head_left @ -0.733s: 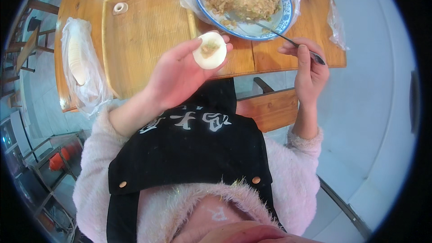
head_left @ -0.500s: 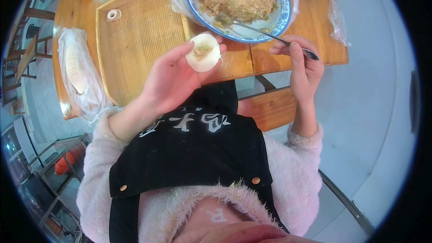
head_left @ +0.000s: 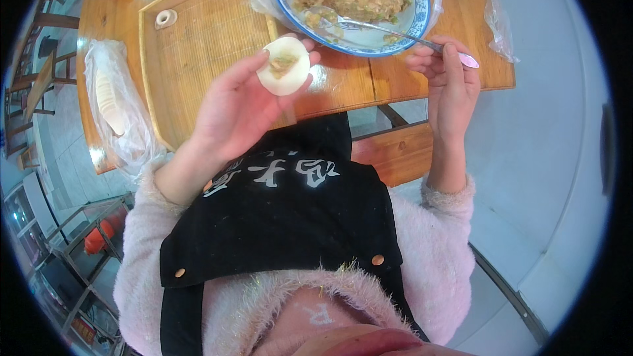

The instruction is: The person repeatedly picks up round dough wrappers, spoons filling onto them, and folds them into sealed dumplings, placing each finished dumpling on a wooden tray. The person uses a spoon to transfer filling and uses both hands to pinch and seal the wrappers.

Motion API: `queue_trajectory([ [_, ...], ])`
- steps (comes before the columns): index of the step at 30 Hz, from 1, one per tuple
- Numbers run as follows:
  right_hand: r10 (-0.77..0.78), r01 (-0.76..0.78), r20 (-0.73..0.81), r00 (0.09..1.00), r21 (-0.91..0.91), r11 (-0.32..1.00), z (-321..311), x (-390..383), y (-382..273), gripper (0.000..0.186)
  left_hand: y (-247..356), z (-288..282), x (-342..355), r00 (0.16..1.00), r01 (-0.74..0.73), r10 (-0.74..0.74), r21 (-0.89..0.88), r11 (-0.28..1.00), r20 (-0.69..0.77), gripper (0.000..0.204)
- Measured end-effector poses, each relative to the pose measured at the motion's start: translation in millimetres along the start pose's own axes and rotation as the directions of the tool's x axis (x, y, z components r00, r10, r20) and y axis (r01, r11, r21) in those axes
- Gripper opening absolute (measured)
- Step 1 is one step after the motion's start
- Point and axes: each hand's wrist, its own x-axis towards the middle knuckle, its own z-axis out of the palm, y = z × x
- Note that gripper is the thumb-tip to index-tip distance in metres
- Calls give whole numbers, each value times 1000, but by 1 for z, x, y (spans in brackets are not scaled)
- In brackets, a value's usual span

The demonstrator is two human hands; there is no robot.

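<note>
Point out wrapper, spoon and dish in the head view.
Wrapper [head_left: 294, 80]: head view, bare dough, lower right part.
Spoon [head_left: 389, 30]: head view, middle of the handle.
Dish [head_left: 420, 16]: head view, patterned rim, right side.

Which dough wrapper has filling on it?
The round white wrapper in the left hand: a dab of filling sits at its middle. The stacked wrappers in the clear plastic bag show none.
</note>
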Motion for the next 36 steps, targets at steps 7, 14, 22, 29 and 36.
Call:
queue_trajectory([
  [7, 23, -21, -57, 998, 36, 999, -4, 1, -3, 23, 7, 1, -6, 999, -30, 30, -19, 999, 16, 48],
  [14, -147, 144, 49, 988, 55, 988, 1, -6, -17, 24, 10, 4, -7, 995, -60, 66, -85, 995, 71, 48],
  [22, -371, 398, 325, 870, -19, 917, 14, -25, -27, 20, 10, 0, -11, 984, -57, 61, -31, 998, 165, 53],
  [29, -437, 531, 446, 781, -107, 841, 18, -35, -29, 17, 9, -2, -15, 978, -67, 68, -13, 998, 199, 51],
  [36, -459, 617, 519, 721, -178, 767, 22, -43, -36, 18, 6, -1, -17, 974, -90, 101, -64, 994, 201, 43],
])
